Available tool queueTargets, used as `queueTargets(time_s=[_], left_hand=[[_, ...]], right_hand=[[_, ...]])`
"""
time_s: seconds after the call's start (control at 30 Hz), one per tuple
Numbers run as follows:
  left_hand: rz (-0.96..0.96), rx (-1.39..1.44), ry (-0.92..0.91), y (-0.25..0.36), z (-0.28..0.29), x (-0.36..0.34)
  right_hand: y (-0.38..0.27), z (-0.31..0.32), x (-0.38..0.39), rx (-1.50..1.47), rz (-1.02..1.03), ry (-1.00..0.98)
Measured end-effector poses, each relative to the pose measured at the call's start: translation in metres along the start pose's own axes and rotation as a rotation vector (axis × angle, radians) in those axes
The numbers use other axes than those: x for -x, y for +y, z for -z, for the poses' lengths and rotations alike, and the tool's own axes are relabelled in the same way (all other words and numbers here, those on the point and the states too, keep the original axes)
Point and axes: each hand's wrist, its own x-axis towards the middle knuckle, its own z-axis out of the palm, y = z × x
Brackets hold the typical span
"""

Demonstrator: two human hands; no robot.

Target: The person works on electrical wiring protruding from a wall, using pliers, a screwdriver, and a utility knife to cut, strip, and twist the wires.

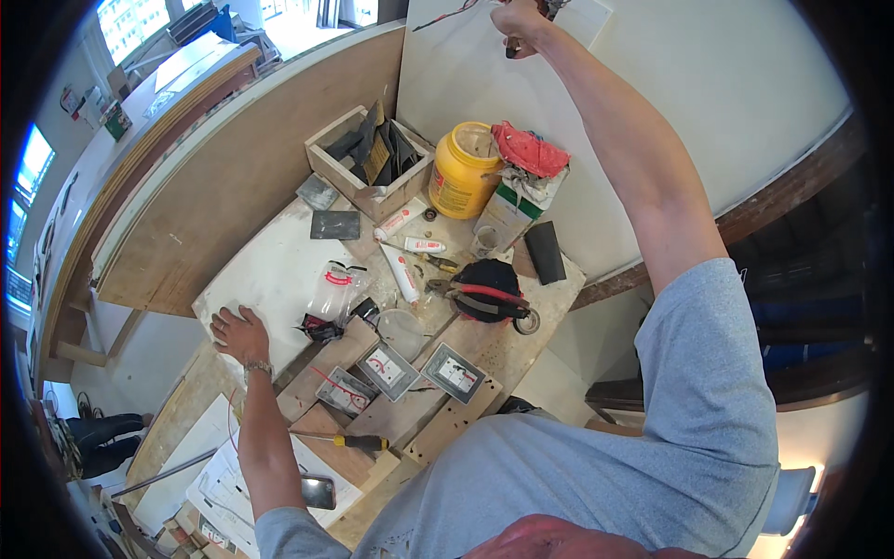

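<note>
My left hand [240,335] rests flat with its fingers spread on a white sheet [251,279] that lies on the workbench. Up at the white wall panel [689,74], at the top edge, my right hand [521,26] is closed around a dark-handled tool [512,48]; its working end cannot be made out. Thin red and dark wires [445,17] stick out left of that hand. Near the left hand lie a clear plastic bag [331,293] and three grey electrical boxes, one with a red wire [345,391], another [387,371] beside it, and a third [454,374].
A wooden box of dark sheets [370,154], a yellow tub [466,172] and a carton with a red cloth [531,149] stand at the back. White tubes [400,270], red-handled pliers [475,296], a yellow-black screwdriver [361,443] and a phone [318,492] lie nearer.
</note>
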Motion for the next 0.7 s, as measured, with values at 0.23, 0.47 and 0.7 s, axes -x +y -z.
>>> queueTargets(time_s=[0.23, 0.47, 0.7], left_hand=[[-0.005, -0.013, -0.001, 0.001, 0.0, -0.001], [-0.009, -0.028, -0.021, 0.001, 0.001, -0.001], [-0.005, -0.011, -0.03, 0.002, 0.004, -0.001]], right_hand=[[-0.017, 0.002, 0.002, 0.217, 0.043, 0.043], [-0.043, 0.044, 0.042, -0.18, -0.178, -0.291], [-0.021, 0.014, 0.018, 0.308, 0.007, -0.049]])
